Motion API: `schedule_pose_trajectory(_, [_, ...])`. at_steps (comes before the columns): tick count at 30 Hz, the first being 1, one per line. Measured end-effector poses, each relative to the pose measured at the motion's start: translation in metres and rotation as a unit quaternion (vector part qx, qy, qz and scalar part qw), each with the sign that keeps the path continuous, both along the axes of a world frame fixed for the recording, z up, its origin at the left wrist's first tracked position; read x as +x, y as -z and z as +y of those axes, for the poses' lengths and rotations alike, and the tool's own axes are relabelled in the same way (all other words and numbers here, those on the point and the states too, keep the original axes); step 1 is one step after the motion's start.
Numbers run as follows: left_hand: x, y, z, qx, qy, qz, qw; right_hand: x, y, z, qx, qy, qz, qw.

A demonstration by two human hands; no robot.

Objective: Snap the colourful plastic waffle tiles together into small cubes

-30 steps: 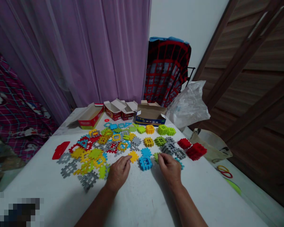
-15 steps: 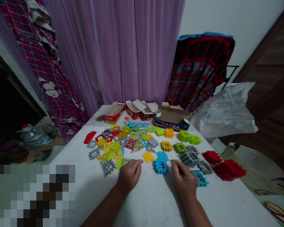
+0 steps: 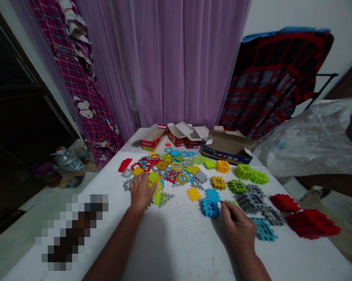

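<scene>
My left hand [image 3: 141, 190] reaches over the near left side of a mixed pile of flat notched plastic building pieces [image 3: 176, 166]. Its fingers are stretched out, touching or just above grey and yellow pieces; a lime green piece [image 3: 154, 176] lies by its fingertips. My right hand [image 3: 239, 225] rests at the table's right half, fingers curled and thumb against them; whether anything is inside is hidden. Just left of it stands a stack of blue square pieces [image 3: 209, 208], with a lighter blue piece [image 3: 212, 194] behind. A teal stack [image 3: 264, 229] lies to its right.
Sorted stacks lie to the right: yellow [image 3: 218, 182], green [image 3: 237, 186], grey [image 3: 251, 201] and red [image 3: 312, 223]. Opened cardboard boxes [image 3: 227, 150] line the back of the white table [image 3: 176, 242]. A clear plastic bag [image 3: 313, 140] hangs over the right edge.
My left hand has gone from closed near the table's middle to stretched out over the pile, further left and forward. My right hand stays closed beside the blue stack. The view has shifted left.
</scene>
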State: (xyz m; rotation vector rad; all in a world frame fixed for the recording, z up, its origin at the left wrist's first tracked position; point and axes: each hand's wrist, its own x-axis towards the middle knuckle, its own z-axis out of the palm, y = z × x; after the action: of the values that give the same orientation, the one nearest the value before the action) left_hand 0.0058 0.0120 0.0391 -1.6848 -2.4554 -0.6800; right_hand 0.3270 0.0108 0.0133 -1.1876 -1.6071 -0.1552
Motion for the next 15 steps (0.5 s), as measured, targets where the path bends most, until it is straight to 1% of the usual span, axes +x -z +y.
schedule_pose_trajectory(2, [-0.007,-0.001,0.0,-0.033,0.003,0.008,0.999,-0.001,0.0,0.0,-0.003,-0.002,0.001,1.0])
schedule_pose_trajectory(5, [-0.01,0.0,-0.001,-0.032,0.025,0.023,0.999,0.0,0.002,0.0,-0.019,-0.004,0.004,1.0])
schedule_pose_trajectory(7, [-0.01,0.002,-0.001,-0.007,0.036,0.03,0.999,0.001,0.003,0.0,-0.031,-0.001,0.012,0.999])
schedule_pose_trajectory(12, [-0.013,0.006,0.0,0.101,0.077,0.033,0.991,0.002,0.002,-0.001,-0.054,0.004,0.033,0.998])
schedule_pose_trajectory(15, [-0.015,0.007,0.002,0.141,0.095,0.018,0.985,0.001,0.0,-0.001,-0.067,0.008,0.046,0.997])
